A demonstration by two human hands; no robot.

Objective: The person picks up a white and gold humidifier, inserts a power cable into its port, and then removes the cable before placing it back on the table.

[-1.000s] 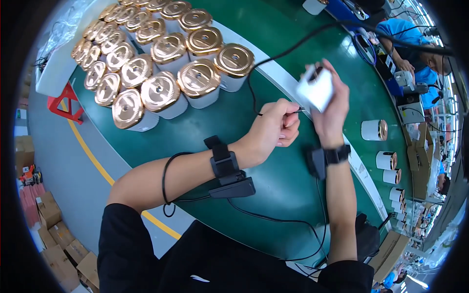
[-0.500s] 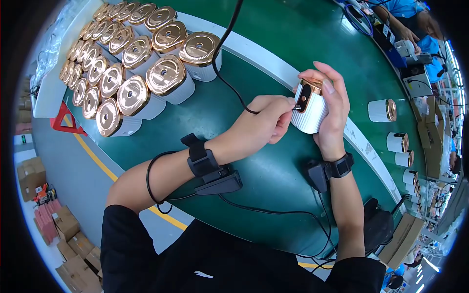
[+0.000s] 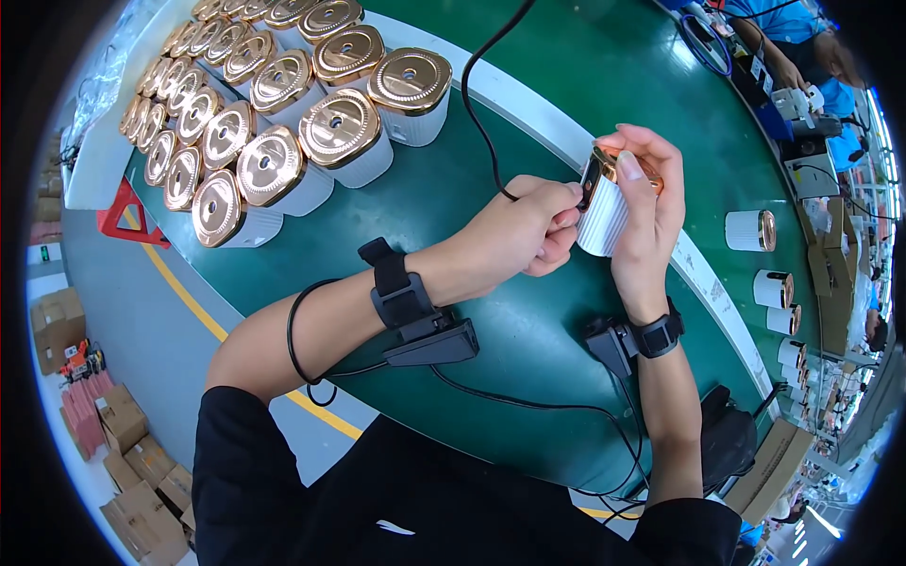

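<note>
My right hand [image 3: 651, 212] is closed round a white ribbed canister-shaped device [image 3: 601, 219] with a shiny gold end and a dark side panel. The device is tilted, its panel turned toward my left hand [image 3: 528, 226]. Between my left thumb and fingers I pinch the end of a black cable [image 3: 483, 118], pressed up to that dark panel. My fingertips cover the plug, so I cannot tell whether it sits in the port. Several similar white devices with gold tops [image 3: 341, 127] stand in rows at the left of the green table [image 3: 528, 330].
A white rail [image 3: 528, 118] runs behind my hands. Beyond it, more gold-ended devices [image 3: 746, 231] lie along the right on a green surface. Black wires [image 3: 528, 406] from my wrist straps trail across the table. A red triangular bracket [image 3: 127, 219] sits below the left edge. Other people work at upper right.
The device has turned in my right hand, its dark panel facing further left. My left hand has moved slightly right with it, and the plug tip, visible before, is now hidden.
</note>
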